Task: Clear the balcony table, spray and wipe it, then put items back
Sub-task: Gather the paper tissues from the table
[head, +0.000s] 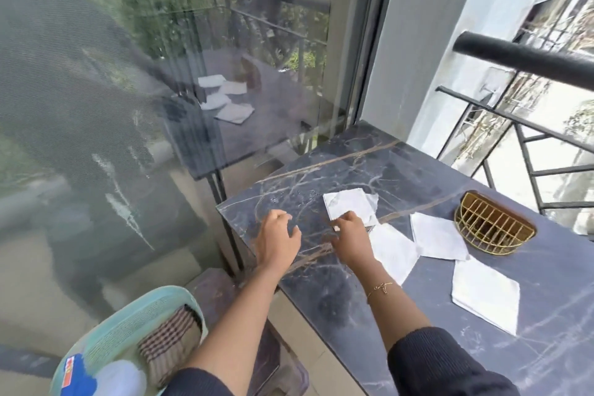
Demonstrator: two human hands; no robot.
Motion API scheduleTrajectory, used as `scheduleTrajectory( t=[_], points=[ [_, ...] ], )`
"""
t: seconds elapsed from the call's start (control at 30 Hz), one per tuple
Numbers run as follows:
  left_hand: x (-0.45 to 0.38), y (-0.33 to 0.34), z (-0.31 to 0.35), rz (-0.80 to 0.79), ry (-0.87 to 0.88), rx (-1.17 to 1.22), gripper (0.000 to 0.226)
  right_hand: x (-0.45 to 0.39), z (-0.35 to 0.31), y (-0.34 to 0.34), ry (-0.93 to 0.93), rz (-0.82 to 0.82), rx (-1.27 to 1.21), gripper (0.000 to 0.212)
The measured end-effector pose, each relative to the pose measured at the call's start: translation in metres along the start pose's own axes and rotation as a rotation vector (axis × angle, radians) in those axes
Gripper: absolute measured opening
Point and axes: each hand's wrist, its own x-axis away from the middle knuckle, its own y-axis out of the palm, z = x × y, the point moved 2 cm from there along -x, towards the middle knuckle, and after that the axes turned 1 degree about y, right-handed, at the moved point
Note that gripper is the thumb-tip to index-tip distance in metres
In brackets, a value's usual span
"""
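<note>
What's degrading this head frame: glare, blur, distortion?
Head view: glass door carries a strong reflection of the table and white mats; wide-angle bends the railing; left side smeared and soft; flat daylight, both hands sharp enough.

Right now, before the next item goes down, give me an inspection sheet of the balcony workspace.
Surface: dark marble table, veined, bare at the near left corner.
Job's things: four white napkins on the table; farthest napkin, the next, the third, nearest napkin. Gold wire holder at the railing side.
Clutter: teal basket lower left, holding a checked cloth and a white bottle.
Hands: right hand pinches the farthest napkin's near edge; left hand over the table, fingers loosely curled, holding nothing.
Cables: nothing seen.
Surroundings: glass door on the left, black railing on the right.
</note>
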Motion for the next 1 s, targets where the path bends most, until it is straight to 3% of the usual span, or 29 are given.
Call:
scheduleTrajectory(
  t=[0.43,0.6,0.8,1.0],
  points=[
    [-0.057,0.070,0.013,-0.111,-0.132,0.044,0.028,-0.067,0.057,0.023,-0.036,-0.113,0.191,0.028],
    [-0.063,0.083,0.018,-0.140,-0.150,0.129,0.023,-0.075,0.059,0.023,0.078,-0.012,-0.109,0.018],
    [-0.066,0.087,0.035,-0.277,-0.255,0.446,0.026,-0.072,0.044,-0.001,0.289,0.286,-0.532,0.008],
    [-0.070,0.074,0.079,-0.297,-0.474,1.046,0.034,-0.064,0.020,-0.027,0.204,0.244,-0.616,0.013]
  ],
)
